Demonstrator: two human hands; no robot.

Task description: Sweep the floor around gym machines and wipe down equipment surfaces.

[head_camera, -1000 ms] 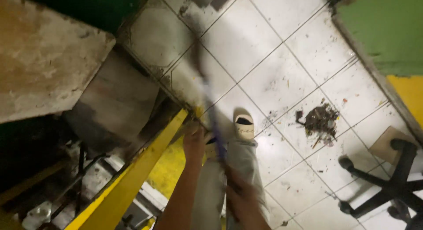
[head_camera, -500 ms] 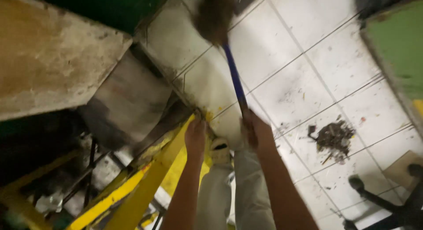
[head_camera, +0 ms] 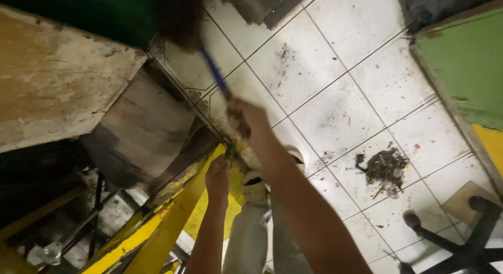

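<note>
Head view: broom [head_camera: 214, 74] slants up-left from right hand [head_camera: 245, 116].

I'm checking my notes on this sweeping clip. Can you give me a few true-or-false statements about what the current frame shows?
1. The right hand grips a blue broom handle. True.
2. The debris pile lies on carpet. False: it lies on the white tiled floor.
3. The left hand is lower on the handle, near the yellow beam. True.
4. A chair base stands at top left. False: it is at bottom right.
</note>
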